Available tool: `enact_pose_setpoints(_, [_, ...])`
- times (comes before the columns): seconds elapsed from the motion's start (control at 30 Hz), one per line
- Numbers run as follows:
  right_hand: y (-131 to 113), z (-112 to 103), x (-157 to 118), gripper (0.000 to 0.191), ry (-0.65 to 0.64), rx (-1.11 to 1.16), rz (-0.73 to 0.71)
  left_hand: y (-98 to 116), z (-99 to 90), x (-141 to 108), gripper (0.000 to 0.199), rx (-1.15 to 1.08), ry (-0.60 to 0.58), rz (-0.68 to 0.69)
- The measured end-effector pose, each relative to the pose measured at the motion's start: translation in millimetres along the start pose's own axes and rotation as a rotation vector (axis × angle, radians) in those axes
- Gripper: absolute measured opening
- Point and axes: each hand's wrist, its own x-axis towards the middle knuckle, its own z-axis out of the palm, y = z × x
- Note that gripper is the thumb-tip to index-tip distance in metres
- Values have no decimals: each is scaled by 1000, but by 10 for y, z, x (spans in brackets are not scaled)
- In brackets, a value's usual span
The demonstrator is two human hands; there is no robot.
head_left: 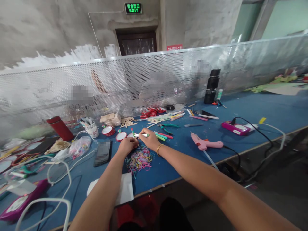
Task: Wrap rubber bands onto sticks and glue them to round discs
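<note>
Both my hands meet over the blue table (252,109). My right hand (148,138), with a gold bracelet at the wrist, pinches a white stick with a green tip (142,135). My left hand (127,145) is closed at the stick's left end; what its fingers grip is hard to make out. Just below the hands lies a heap of thin coloured rubber bands (139,159). Coloured sticks (161,135) lie to the right of my hands.
A pink glue gun (204,143) with its cord lies to the right, a purple device (235,127) further right. A black phone (102,152), red-rimmed lids (108,130), a red flask (60,128), a black bottle (212,86) and a perforated metal screen (144,80) surround the spot.
</note>
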Motion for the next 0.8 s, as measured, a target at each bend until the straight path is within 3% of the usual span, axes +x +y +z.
enact_pose_setpoints(0.8, [5,-8,1,14,58,-27,0,25,2,-21,22,8,7,2])
